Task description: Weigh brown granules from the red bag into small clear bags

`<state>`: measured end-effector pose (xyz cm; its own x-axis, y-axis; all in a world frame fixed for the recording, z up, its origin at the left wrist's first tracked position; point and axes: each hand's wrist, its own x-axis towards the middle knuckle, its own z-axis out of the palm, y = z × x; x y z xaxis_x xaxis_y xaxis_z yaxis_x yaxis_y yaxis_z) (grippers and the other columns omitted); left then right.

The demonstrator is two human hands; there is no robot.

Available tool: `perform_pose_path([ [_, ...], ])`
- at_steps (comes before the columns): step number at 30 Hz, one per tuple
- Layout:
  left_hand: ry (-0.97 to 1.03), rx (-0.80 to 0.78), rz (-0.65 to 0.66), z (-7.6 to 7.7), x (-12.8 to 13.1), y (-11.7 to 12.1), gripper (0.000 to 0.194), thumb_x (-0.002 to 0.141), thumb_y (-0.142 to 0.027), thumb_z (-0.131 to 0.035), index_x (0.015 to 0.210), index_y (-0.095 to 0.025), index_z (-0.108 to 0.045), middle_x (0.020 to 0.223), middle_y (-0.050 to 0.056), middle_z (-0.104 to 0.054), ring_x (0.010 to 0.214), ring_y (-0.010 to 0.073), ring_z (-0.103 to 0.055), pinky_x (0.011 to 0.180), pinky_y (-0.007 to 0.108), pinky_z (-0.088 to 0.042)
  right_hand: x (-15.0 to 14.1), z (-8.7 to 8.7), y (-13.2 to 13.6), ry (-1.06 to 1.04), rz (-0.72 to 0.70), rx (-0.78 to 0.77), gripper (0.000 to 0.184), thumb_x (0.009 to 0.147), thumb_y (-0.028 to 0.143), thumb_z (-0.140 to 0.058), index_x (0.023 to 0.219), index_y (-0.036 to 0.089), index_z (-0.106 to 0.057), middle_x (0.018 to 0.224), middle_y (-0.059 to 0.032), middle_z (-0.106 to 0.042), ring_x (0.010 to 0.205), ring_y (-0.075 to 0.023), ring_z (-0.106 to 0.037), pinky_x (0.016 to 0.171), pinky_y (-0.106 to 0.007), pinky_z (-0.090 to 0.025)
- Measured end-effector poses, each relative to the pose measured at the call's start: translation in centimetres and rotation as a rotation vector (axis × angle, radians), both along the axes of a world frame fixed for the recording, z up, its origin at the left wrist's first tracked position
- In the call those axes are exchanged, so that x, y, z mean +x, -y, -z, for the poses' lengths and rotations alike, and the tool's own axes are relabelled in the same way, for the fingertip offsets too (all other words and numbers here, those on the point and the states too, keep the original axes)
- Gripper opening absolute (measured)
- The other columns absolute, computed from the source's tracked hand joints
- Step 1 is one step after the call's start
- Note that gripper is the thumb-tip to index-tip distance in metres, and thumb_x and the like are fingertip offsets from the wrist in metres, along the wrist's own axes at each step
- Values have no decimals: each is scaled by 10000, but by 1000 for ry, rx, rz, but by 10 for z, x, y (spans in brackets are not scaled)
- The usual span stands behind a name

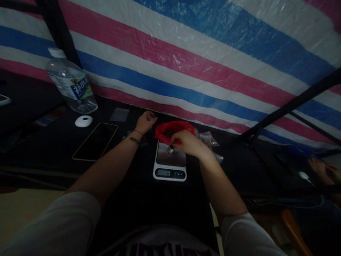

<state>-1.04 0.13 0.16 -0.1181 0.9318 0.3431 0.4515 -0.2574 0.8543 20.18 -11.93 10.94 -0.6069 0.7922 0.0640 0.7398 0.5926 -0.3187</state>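
A small white kitchen scale [169, 167] with a steel plate stands on the dark table in front of me. My right hand [186, 142] hovers over its far edge, fingers pinched on a small metallic object that I cannot make out. Just behind the scale lies an open red plastic bag [173, 128] with dark contents. My left hand [146, 122] rests on the table left of the red bag, fingers curled around something small and clear; a bracelet and a red thread circle its wrist.
A phone [95, 141] lies face up at left, with a white round disc [83, 121], a plastic water bottle [71, 82] and a small clear bag [119, 114] behind it. Clear packets [209, 139] lie right of the red bag. A striped tarp [186, 53] hangs behind the table. Another person's hand [323, 170] shows at far right.
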Motion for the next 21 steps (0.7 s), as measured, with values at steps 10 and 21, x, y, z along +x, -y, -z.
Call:
perform_pose_path([
  [10, 9, -17, -16, 5, -1, -4, 383, 699, -431, -628, 987, -178, -612, 911, 51, -656, 806, 183, -597, 761, 303, -464, 20, 25, -9, -270, -28, -12, 160, 868, 222, -564, 810, 175, -705, 816, -28, -675, 820, -142, -593, 798, -278, -423],
  [21, -16, -28, -8, 5, -1, -6, 383, 699, -452, -617, 980, -193, -607, 917, 41, -648, 835, 179, -595, 795, 312, -461, 32, 50, -8, -393, -60, -45, 542, 709, 321, -758, 1214, 217, -592, 1215, -99, -607, 1141, -232, -534, 981, -395, -397],
])
